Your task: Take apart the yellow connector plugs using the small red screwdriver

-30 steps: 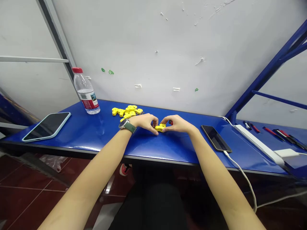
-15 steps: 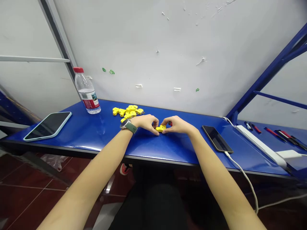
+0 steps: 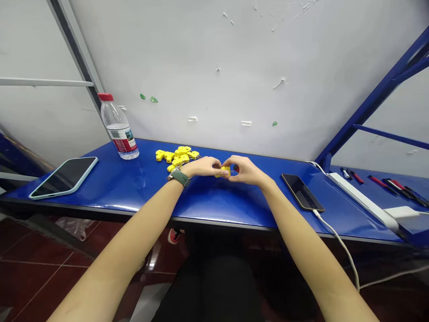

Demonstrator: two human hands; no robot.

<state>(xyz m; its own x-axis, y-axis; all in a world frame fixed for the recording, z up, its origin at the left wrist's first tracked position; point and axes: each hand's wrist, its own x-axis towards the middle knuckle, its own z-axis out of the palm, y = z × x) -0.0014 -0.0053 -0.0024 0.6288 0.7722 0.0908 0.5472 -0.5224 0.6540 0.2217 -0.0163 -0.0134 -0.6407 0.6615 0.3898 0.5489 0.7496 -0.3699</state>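
Both of my hands meet over the middle of the blue shelf (image 3: 134,188). My left hand (image 3: 201,167), with a watch on the wrist, and my right hand (image 3: 246,171) pinch a small yellow plastic part (image 3: 225,170) between their fingertips, a little above the surface. A small red piece (image 3: 236,168) shows by my right fingers. A pile of several more yellow parts (image 3: 177,155) lies just behind my left hand.
A water bottle (image 3: 116,127) with a red cap stands at the back left, a tablet (image 3: 63,176) lies at the far left. A phone (image 3: 302,192) on a white cable (image 3: 338,241) lies to the right, beside a white power strip (image 3: 362,201) and some pens (image 3: 392,184).
Both hands have lifted the yellow part slightly off the shelf and drawn closer together around it.
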